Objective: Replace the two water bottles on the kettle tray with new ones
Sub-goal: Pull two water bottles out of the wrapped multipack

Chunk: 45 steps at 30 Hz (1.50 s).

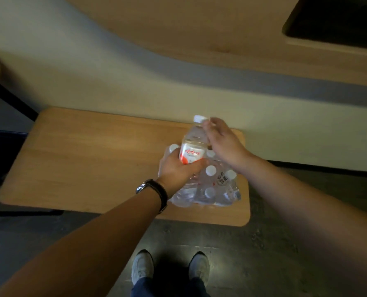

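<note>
Wooden table [82, 159], shrink-wrapped pack [212, 187]; left hand [176, 168] gripping bottle [194, 146], right hand [223, 142] loosely open beside.

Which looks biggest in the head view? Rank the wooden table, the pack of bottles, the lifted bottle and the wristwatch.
1. wooden table
2. pack of bottles
3. lifted bottle, held by the left hand
4. wristwatch, though it sits nearer the camera

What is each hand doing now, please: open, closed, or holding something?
Left hand: closed around the labelled water bottle.
Right hand: fingers at the same bottle's neck; a firm grip cannot be told.
</note>
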Each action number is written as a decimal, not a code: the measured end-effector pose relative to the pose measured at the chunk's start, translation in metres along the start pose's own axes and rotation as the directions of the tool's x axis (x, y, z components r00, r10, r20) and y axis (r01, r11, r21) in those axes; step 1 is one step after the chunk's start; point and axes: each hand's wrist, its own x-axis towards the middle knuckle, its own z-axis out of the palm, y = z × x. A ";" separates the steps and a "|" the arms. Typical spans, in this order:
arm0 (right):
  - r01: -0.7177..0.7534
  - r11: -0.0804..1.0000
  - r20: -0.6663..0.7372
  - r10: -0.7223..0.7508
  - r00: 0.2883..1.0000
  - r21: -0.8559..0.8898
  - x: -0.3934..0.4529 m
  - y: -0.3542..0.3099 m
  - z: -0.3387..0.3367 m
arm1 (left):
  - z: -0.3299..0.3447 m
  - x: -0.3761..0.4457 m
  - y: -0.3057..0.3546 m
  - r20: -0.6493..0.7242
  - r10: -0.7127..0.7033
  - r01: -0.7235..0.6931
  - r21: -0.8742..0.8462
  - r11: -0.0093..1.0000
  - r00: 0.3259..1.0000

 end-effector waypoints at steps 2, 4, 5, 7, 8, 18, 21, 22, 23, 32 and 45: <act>-0.005 0.983 0.066 0.018 0.998 -0.184 -0.010 0.033 0.006 | -0.006 0.004 -0.013 -0.027 -0.076 0.072 -0.106 0.992 0.997; 0.032 0.928 0.142 0.023 0.990 -0.372 -0.020 0.068 0.013 | -0.013 0.009 -0.021 -0.047 -0.153 0.142 -0.183 0.973 0.987; 0.056 0.875 0.189 0.041 0.981 -0.480 -0.023 0.084 0.017 | -0.016 0.012 -0.023 -0.060 -0.189 0.174 -0.200 0.964 0.980; 0.112 0.751 0.247 0.070 0.967 -0.651 -0.023 0.103 0.025 | -0.017 0.017 -0.025 -0.087 -0.232 0.208 -0.221 0.953 0.969; 0.120 0.718 0.248 0.075 0.966 -0.686 -0.021 0.108 0.029 | -0.017 0.019 -0.024 -0.095 -0.240 0.215 -0.219 0.952 0.966; 0.143 0.819 0.147 -0.073 0.987 -0.556 -0.022 0.111 0.032 | -0.013 0.021 -0.030 -0.148 -0.222 0.200 -0.149 0.968 0.964; 0.226 0.884 0.121 -0.193 0.974 -0.409 -0.032 0.103 0.010 | -0.013 0.021 -0.029 -0.141 -0.204 0.188 -0.121 0.975 0.969; 0.261 0.902 0.095 -0.244 0.965 -0.343 -0.037 0.097 0.003 | -0.013 0.021 -0.030 -0.148 -0.192 0.177 -0.108 0.978 0.970; 0.285 0.914 0.054 -0.282 0.958 -0.287 -0.041 0.091 -0.004 | -0.012 0.021 -0.030 -0.155 -0.180 0.166 -0.094 0.982 0.971; 0.289 0.906 -0.371 -0.165 0.914 0.308 -0.040 0.020 -0.034 | -0.010 0.013 -0.018 -0.124 -0.274 0.254 -0.154 0.955 0.954; 0.013 0.861 -0.072 0.028 0.997 0.508 -0.052 -0.061 -0.046 | -0.037 -0.086 0.041 -0.170 -0.157 0.113 -0.239 0.964 0.973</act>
